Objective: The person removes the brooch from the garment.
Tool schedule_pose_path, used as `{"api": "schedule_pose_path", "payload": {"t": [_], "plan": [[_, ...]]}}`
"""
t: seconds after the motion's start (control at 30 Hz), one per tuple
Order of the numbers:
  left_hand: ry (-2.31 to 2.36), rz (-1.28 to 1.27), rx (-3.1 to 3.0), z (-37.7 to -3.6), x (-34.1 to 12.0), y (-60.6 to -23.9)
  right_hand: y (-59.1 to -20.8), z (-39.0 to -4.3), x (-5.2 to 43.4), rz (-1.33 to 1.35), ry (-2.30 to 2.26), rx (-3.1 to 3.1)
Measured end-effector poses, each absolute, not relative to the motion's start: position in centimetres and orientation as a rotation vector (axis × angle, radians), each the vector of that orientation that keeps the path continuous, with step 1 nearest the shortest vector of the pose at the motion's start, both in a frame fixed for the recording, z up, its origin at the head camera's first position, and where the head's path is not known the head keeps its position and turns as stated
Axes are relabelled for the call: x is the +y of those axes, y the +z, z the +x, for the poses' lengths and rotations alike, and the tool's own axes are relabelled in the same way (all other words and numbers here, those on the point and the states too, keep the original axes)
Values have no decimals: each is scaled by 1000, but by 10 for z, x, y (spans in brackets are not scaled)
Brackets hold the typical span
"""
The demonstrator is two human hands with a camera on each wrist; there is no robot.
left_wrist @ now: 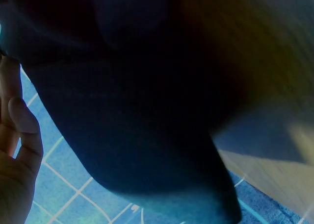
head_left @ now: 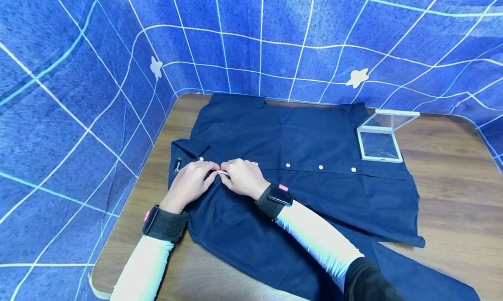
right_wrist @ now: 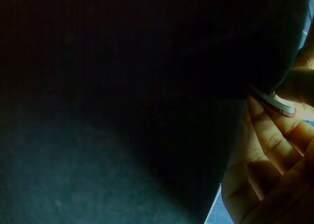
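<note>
A dark navy button-up shirt (head_left: 314,135) lies spread on the table, its collar at the left. My left hand (head_left: 192,179) pinches the shirt's front edge below the collar, thumb and fingertips close together. Right beside it, my right hand (head_left: 243,176) holds a small, slim red-and-white piece (right_wrist: 280,106) between thumb and fingers, against the raised cloth. Its exact kind cannot be told. The two hands' fingertips nearly meet over it. Dark cloth fills most of both wrist views and hides the fingertips' contact in the left one.
An open clear-lidded case with a pale frame (head_left: 398,152) stands on the shirt's right part. White buttons (head_left: 288,165) run along the front strip. The wooden table (head_left: 452,183) shows at the right, and a blue patterned curtain (head_left: 275,39) hangs behind and at the left.
</note>
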State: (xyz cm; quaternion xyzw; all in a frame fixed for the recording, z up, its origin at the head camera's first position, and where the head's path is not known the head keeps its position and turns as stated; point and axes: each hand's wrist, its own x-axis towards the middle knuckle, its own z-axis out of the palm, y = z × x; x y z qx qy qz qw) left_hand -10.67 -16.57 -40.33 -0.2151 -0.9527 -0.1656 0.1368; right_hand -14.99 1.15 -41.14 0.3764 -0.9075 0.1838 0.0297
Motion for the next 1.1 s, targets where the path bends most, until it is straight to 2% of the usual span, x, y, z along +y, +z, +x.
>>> {"api": "schedule_pose_path", "payload": {"t": [1.1], "plan": [[-470, -615, -2757, -104, -167, -405, -416, -147, 12, 1217, 549, -2770]]}}
